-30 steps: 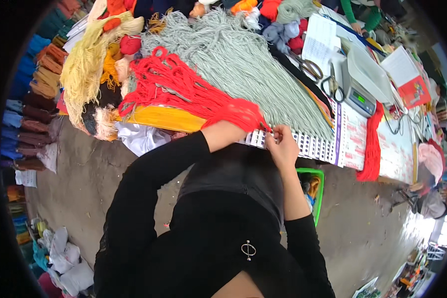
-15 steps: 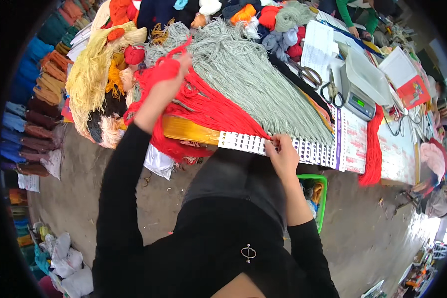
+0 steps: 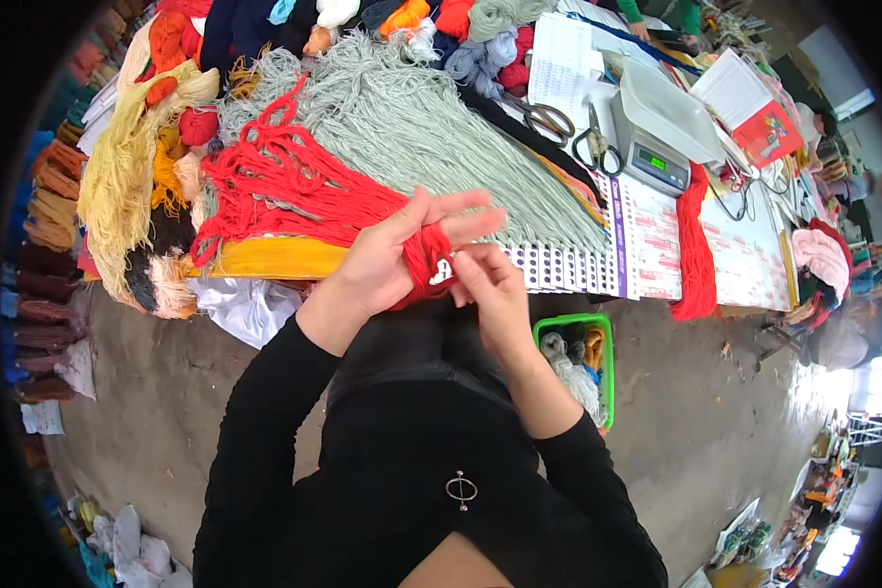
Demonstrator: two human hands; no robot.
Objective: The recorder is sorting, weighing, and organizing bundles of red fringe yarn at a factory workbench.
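Observation:
My left hand (image 3: 380, 257) is turned palm up in front of the table edge. A bundle of red thread (image 3: 423, 257) runs across its fingers, held between thumb and fingers. My right hand (image 3: 495, 299) pinches the end of a small white piece, apparently part of the punched white thread card (image 3: 568, 269), right beside the red bundle. More red skeins (image 3: 284, 191) lie loose on the table behind my left hand, over a wide fan of grey-green thread (image 3: 412, 127). Exactly how the thread meets the card is hidden by my fingers.
To the right are scissors (image 3: 596, 147), a digital scale with a clear tray (image 3: 652, 162) and a hanging red skein (image 3: 696, 245). Coloured yarn heaps (image 3: 147, 147) crowd the left. A green basket (image 3: 610, 377) stands on the floor. Another person's hand (image 3: 639, 31) shows at the far side.
My left hand has come down from the far end of the red skeins to my right hand, with red thread now across it. The view has shifted to the right.

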